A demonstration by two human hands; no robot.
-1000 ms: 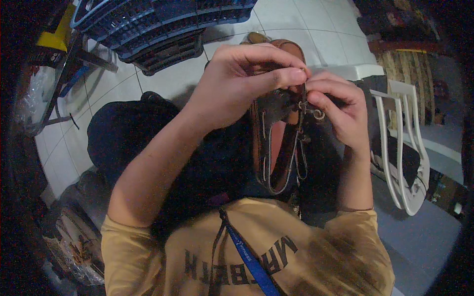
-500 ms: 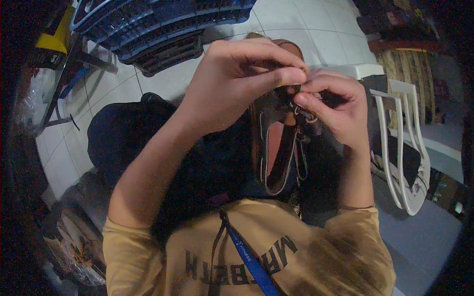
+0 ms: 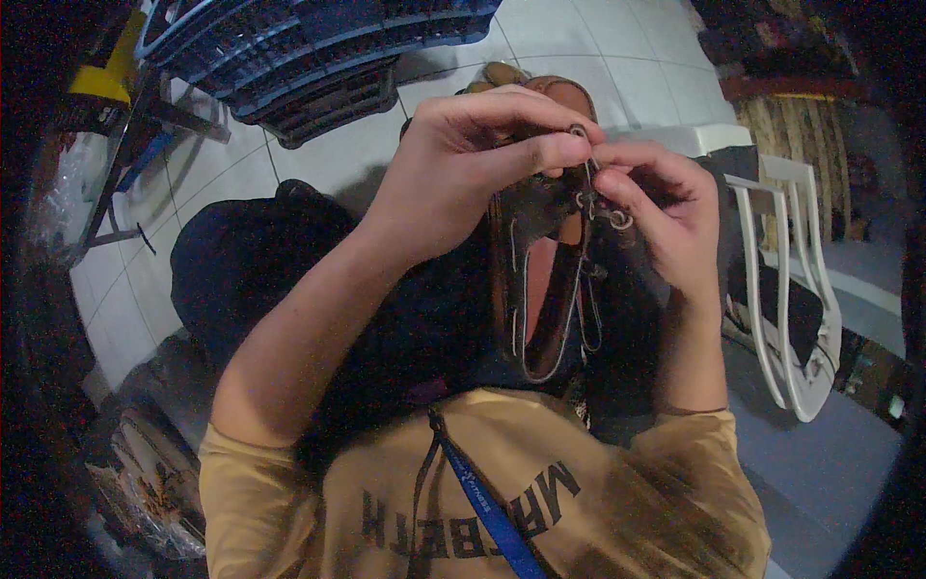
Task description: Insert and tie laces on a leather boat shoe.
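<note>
A brown leather shoe with pale stitching and a reddish inside rests over my dark-clothed lap, its opening toward me. My left hand reaches over its upper part, thumb and forefinger pinched on a dark piece with a small metal eyelet. Close beside it, my right hand pinches a thin shoelace that runs down from the left fingertips. Below the fingers, several metal rings show on the dark shoe front. My fingers hide part of the lace and the shoe's upper.
Blue plastic crates stand on the white tiled floor ahead. To the right is a white plastic chair part with open slots. A yellow object and a dark metal frame stand at the left. A blue lanyard hangs over my shirt.
My left fingertips have shifted slightly left, and the right fingers have come a little lower. The eyelet and a strand of lace between the hands now show.
</note>
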